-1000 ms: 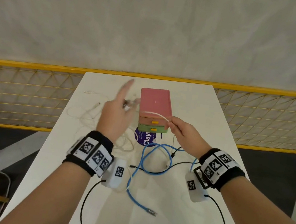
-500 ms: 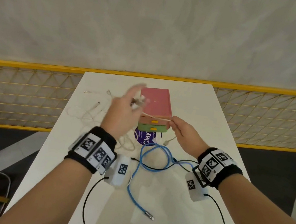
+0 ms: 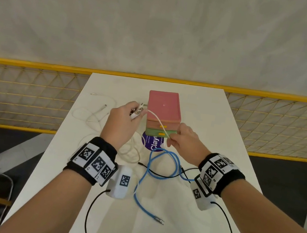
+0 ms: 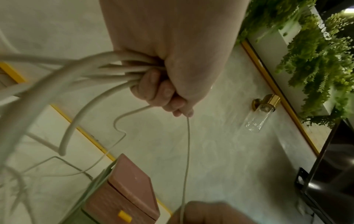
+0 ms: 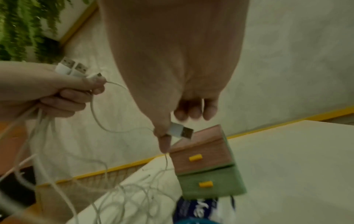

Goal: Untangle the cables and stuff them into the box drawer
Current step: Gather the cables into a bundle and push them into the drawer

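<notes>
Our left hand clenches a bundle of white cables, three plugs jutting above its fingers, raised just left of the box. Our right hand pinches a single USB plug between thumb and forefinger, and one thin white strand runs between the two hands, crossing in front of the pink-topped box.

We judge the step in hand to be untangling: we are drawing one white cable free of the bunch. Its slack trails down into loose white loops on the tabletop, left of the box.

Both drawers, the pink drawer and the green drawer beneath it, each with a yellow handle, appear closed, so no stuffing has begun. A blue cable and a thin black cable lie crossed on the near tabletop, untouched, beside a purple sticker under the box front.

Next, we think, the right hand must pull its plug outward until the strand clears the bunch, gently, since a snag could drag the loops. A drawer must then be opened.
</notes>
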